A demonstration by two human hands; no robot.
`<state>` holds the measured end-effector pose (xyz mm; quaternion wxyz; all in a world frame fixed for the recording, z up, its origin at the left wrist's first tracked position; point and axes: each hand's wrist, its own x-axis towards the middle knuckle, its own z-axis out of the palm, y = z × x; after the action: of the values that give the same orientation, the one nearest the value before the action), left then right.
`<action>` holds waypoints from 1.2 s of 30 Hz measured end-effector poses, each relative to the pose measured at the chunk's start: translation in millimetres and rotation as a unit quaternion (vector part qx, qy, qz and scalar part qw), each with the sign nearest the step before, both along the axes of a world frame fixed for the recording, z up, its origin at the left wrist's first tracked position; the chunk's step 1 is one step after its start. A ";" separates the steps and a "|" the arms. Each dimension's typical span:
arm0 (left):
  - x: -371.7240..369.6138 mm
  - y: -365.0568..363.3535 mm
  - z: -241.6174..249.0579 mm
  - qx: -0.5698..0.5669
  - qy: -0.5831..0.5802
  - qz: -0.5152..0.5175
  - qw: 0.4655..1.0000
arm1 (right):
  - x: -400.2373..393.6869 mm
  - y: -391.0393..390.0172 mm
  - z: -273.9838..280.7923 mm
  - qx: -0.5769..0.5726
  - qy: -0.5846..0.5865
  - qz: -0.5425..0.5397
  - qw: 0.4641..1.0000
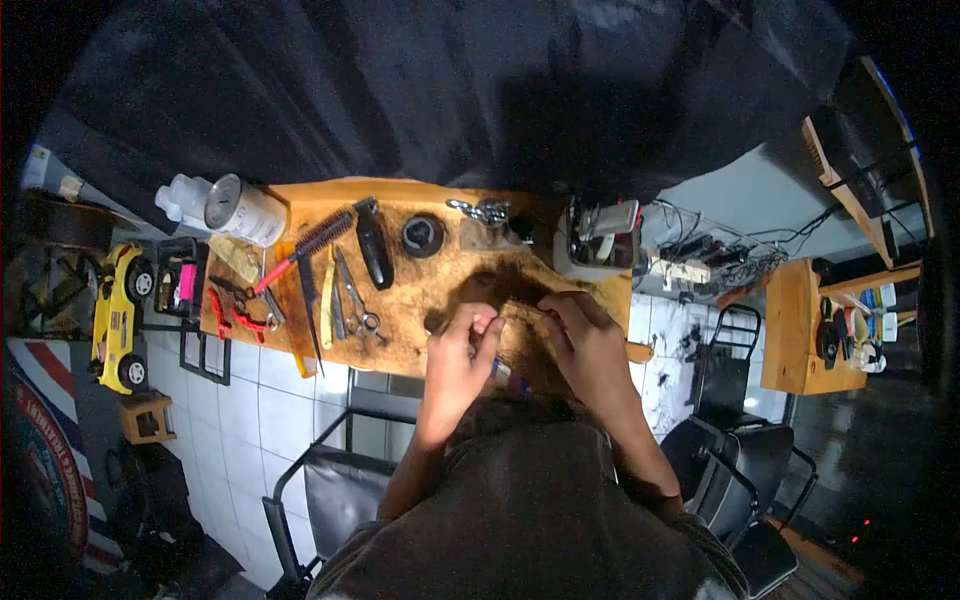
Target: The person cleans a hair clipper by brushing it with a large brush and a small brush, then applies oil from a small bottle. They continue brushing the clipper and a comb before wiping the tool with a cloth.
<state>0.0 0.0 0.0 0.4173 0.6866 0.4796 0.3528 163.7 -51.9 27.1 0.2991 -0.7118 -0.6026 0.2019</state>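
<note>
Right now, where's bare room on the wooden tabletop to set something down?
Best patch: wooden tabletop between the black clipper, round black item and left hand; stained, tool-free. Slimmer: between grey bin and right hand. Crowded: left side, with can, red-handled brush, scissors, red clips.

Head-worn view, forward and down

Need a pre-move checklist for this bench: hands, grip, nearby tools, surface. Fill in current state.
1. Left hand and right hand both in view: ok.
2. What they hold identified: cannot tell, too small and unclear.
3. Black clipper lying apart from both hands: ok.
4. Scissors out from under the hands: ok, off to the left.
5. Wooden tabletop clean: not ok, dark patches across it.
</note>
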 end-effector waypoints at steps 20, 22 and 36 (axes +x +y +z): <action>7.7 -30.8 -19.4 -0.014 0.005 -0.079 0.997 | 45.9 -35.2 -71.4 -0.026 -0.151 -0.033 0.988; 3.0 -30.5 -17.2 -0.017 0.001 -0.064 0.998 | 44.1 -33.7 -71.4 -0.012 -0.164 -0.015 0.986; -55.1 -49.2 -24.1 -0.054 -0.010 0.065 0.996 | -18.2 -27.6 -52.2 -0.062 -0.018 0.000 0.998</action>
<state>-55.1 -49.2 -24.1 0.4349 0.6271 0.5370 0.3594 145.5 -79.5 -25.1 0.2437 -0.7324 -0.5941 0.2263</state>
